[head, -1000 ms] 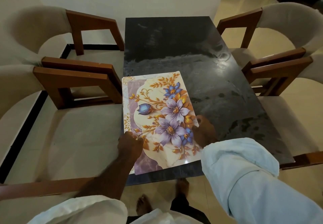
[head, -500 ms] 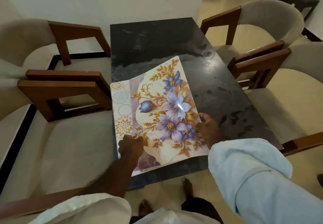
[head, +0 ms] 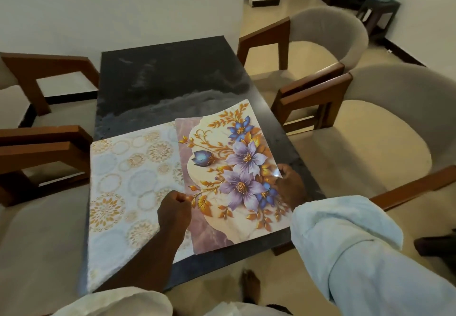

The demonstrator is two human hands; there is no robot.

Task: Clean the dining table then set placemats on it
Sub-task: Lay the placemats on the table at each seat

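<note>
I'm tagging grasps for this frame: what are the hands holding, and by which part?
Both hold the floral placemat: the left hand pinches its left edge, the right hand grips its right edge, which curls upward.

Glossy floral placemat (head: 237, 167) catching glare at frame centre, matt circle-patterned placemat (head: 128, 180) lower left, polished dark stone-look table (head: 167, 81), wood-armed, cloth-seated chairs (head: 345, 123) either side

Purple-flowered placemat (head: 234, 167); gold-circled pale placemat (head: 128, 180); black marbled table (head: 160, 81).
</note>
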